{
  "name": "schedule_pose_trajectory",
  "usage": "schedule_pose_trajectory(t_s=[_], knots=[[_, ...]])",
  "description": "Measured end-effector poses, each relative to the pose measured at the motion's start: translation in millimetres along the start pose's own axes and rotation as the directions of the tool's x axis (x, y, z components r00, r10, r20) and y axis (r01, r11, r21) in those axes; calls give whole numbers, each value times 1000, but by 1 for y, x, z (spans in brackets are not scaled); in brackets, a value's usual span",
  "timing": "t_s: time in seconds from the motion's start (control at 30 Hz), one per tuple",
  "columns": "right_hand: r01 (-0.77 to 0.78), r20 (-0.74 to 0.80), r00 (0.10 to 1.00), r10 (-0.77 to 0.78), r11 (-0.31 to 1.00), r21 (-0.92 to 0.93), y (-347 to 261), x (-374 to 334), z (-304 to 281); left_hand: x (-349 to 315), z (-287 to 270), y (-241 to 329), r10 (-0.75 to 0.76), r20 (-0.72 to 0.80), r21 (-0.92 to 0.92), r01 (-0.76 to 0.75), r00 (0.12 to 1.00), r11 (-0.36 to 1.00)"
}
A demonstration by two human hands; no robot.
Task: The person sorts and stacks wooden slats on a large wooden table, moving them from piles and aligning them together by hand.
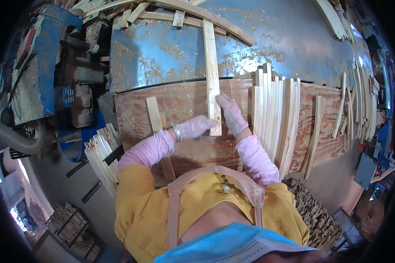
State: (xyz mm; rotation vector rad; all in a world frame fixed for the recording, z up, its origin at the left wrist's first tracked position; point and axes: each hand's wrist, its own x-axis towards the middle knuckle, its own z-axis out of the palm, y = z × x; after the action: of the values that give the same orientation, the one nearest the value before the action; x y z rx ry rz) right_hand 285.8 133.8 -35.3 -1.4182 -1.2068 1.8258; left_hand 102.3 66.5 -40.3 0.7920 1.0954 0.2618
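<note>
A pale wooden strip (211,65) runs away from me across the bench, its near end between my hands. My left hand (196,127), in a light knit glove, is closed on the strip's left side close to that end, where a small knot shows. From the right, my right hand (233,116), gloved alike, has its fingers closed at the strip's right edge, slightly farther up. Its fingertips are partly hidden. At the far end, the strip meets a long, bowed wooden board (206,16). Several strips (272,109) lie side by side just right of my right hand.
Reddish plywood (184,98) covers the near bench, with a dusty blue metal surface (294,26) beyond. A loose strip (154,115) lies left, another (314,131) right. More strips (102,151) are stacked lower left. A blue machine (52,57) stands left; bundled wood (316,210) sits lower right.
</note>
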Motion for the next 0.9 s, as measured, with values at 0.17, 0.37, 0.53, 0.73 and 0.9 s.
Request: schedule_pose_trajectory(t_s=[0.17, 0.37, 0.53, 0.73, 0.9], knots=[[-78, -105, 992, 76, 997, -19, -2, -9, -7, 36, -114, 37, 527, -571, 687, 17, 629, 726], [-174, -175, 972, 158, 982, -78, -15, -64, -46, 121, -238, 137, 670, -659, 746, 412, 342, 523], [-78, -323, 945, -46, 930, -360, -8, -134, -99, 172, -314, 148, 595, -689, 721, 474, 414, 505], [-333, -632, 746, -213, 702, -630, 46, -205, -140, 136, -251, 98, 757, -494, 868, 296, 428, 399], [-547, -683, 663, -308, 425, -722, 65, -229, -156, 121, -181, 68, 675, -596, 781, 119, 436, 613]])
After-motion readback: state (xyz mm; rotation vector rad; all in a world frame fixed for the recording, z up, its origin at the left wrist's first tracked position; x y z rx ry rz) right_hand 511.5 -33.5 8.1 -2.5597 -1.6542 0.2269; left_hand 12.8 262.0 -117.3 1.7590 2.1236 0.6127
